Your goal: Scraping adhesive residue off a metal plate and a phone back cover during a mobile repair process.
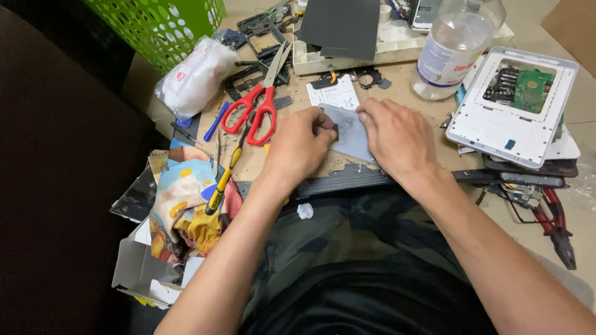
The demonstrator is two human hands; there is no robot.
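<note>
Head view, left to right: a clear plastic bag of white material [194, 75] lies beside red-handled scissors [253, 107] and a yellow-handled screwdriver [225, 180]. Your left hand [299, 147] pinches the edge of a flat grey rectangular panel [351, 132]; your right hand [397, 138] presses it flat. A clear plastic bottle [454, 46] and an opened white device shell [514, 105] crowd the right.
</note>
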